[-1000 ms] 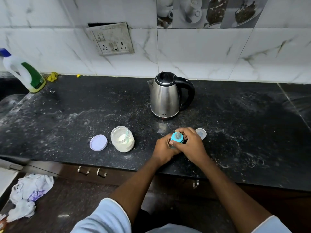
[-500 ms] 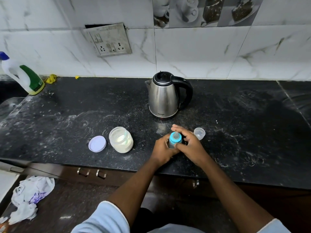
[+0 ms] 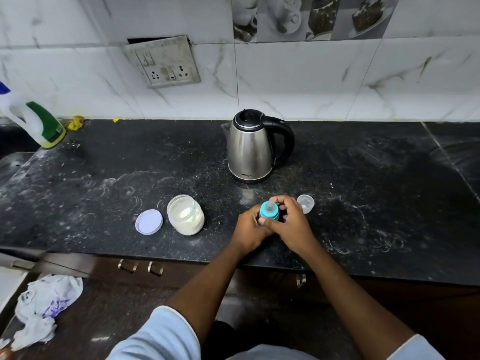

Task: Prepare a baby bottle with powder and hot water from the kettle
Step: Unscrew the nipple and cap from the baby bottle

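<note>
Baby bottle with teal screw collar and clear teat (image 3: 269,210) stands near counter's front edge. Left hand (image 3: 250,229) clamps the body as anchor; right hand (image 3: 291,222) wraps the collar, likely twisting it. Steel kettle (image 3: 251,148) and open powder jar (image 3: 185,214) within reach.

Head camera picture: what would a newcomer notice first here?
Both hands, left hand and right hand, close around a baby bottle with a blue collar at the counter's front edge. Behind them stands a steel kettle; to the left, an open powder jar.
</note>
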`<state>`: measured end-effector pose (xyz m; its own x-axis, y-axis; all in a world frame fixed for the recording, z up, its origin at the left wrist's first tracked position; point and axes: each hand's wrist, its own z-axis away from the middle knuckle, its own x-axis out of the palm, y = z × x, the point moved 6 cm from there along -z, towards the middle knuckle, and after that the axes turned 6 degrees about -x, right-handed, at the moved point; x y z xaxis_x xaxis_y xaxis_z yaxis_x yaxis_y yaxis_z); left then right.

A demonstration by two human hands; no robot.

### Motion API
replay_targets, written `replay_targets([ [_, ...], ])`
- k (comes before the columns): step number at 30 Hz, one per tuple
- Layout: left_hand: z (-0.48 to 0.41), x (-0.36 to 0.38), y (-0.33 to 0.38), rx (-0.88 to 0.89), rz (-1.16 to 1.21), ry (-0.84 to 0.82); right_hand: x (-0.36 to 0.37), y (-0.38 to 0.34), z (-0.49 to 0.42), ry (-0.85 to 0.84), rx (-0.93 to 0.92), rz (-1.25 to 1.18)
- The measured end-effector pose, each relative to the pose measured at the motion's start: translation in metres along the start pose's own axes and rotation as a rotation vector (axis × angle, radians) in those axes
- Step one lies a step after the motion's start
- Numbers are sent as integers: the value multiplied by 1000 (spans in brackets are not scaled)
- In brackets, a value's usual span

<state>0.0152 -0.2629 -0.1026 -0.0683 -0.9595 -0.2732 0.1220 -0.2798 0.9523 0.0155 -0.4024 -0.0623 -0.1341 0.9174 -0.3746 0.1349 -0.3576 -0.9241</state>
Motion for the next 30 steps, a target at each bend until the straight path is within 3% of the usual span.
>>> replay_targets([
  [6,-3,0,-7,-10,-13,11,5,-3,2,-74,-17,-92],
  [11,-1,-1,-4,-20,-5,11,1,2,-3,68,14,-23],
  [15,1,0,1,-13,-19,4,9,1,-1,-74,4,-68],
  [19,1,-1,1,-4,-15,3,9,0,-3,36,-29,-121],
  [25,-7,1,-13,-59,-7,10,-20,-24,-12,63,-139,-245],
  [28,-10,2,-16,-46,-43,11,-59,-42,-16,176,-222,-94],
  [30,-11,3,-19,-44,-49,6,-85,-42,-14,166,-224,85],
])
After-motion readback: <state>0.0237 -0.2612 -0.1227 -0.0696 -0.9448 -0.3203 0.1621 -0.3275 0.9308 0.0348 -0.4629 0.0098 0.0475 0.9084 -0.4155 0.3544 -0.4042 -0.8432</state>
